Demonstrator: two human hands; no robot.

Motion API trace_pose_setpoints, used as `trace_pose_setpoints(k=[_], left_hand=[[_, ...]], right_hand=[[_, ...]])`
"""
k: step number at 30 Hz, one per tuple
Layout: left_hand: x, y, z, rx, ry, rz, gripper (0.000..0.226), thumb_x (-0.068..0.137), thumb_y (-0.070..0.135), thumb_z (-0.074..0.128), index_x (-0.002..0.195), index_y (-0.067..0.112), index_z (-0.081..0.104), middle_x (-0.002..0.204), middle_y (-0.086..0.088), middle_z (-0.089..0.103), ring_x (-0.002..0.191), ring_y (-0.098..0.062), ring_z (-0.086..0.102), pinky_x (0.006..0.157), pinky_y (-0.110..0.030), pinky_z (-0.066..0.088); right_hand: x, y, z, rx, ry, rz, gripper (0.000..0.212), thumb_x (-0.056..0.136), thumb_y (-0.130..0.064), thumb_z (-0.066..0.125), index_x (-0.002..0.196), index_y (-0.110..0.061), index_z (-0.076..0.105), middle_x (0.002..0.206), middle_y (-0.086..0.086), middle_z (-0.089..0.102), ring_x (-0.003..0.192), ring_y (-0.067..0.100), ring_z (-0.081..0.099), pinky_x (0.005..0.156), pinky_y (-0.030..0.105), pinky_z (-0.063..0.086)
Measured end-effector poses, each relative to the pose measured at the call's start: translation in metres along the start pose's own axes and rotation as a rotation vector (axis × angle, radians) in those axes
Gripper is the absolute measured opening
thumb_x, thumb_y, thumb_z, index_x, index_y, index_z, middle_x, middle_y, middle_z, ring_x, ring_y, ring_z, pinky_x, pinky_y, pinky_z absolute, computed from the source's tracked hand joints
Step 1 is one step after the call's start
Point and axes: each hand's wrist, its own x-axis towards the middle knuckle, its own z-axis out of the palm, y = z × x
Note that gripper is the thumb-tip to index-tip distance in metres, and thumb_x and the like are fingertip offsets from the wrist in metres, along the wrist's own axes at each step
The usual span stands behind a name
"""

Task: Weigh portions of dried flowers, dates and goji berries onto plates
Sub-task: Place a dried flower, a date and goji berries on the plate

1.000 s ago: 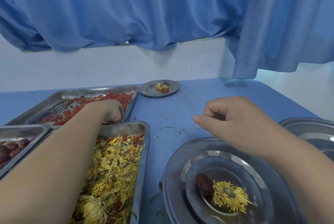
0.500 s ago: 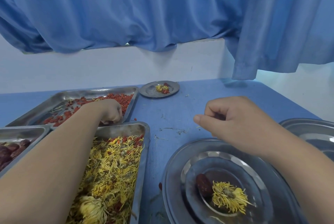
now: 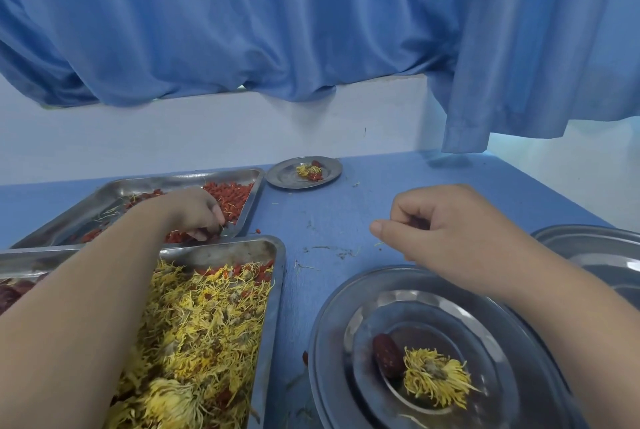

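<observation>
Left hand (image 3: 194, 210): pinched goji berries (image 3: 232, 196) in far tray (image 3: 180, 179). Right hand (image 3: 446, 231): fingers curled above table (image 3: 329, 213); whether it held anything could not be told.

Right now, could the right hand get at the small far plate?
Probably yes. The right hand hovers over bare table, and nothing stands between it and the far plate. Its curled fingers seem to hold something reddish, though, so it may not be free to grip.
</observation>
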Motion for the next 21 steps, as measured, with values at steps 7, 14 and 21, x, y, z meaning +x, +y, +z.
trace_pose_setpoints(k=[7, 14, 21], left_hand=[[-0.019, 0.001, -0.016, -0.601, -0.208, -0.001, 0.021, 0.082, -0.006, 0.067, 0.101, 0.004, 0.064, 0.094, -0.011, 0.063, 0.084, -0.019, 0.064, 0.066, -0.023, 0.057], [-0.080, 0.073, -0.004, -0.617, -0.410, 0.192, 0.016, 0.084, -0.012, 0.059, 0.092, 0.001, 0.063, 0.076, -0.010, 0.066, 0.062, -0.012, 0.066, 0.057, -0.019, 0.055], [-0.147, 0.154, 0.031, -0.417, -0.586, 0.403, 0.015, 0.086, -0.010, 0.062, 0.091, 0.004, 0.064, 0.072, -0.005, 0.067, 0.064, -0.014, 0.064, 0.063, -0.020, 0.055]], right_hand=[[0.000, -0.008, -0.008, -0.012, -0.008, 0.003, 0.040, 0.078, -0.048, 0.059, 0.060, -0.014, 0.048, 0.058, 0.005, 0.051, 0.048, 0.006, 0.037, 0.050, 0.022, 0.036], [0.000, -0.017, -0.029, 0.007, 0.047, 0.009, 0.040, 0.078, -0.046, 0.061, 0.062, -0.010, 0.053, 0.063, 0.006, 0.062, 0.057, 0.018, 0.056, 0.054, 0.025, 0.044], [-0.004, -0.022, -0.055, 0.060, -0.022, 0.086, 0.041, 0.076, -0.048, 0.060, 0.070, -0.007, 0.060, 0.063, -0.004, 0.068, 0.050, 0.003, 0.061, 0.061, 0.035, 0.057]])
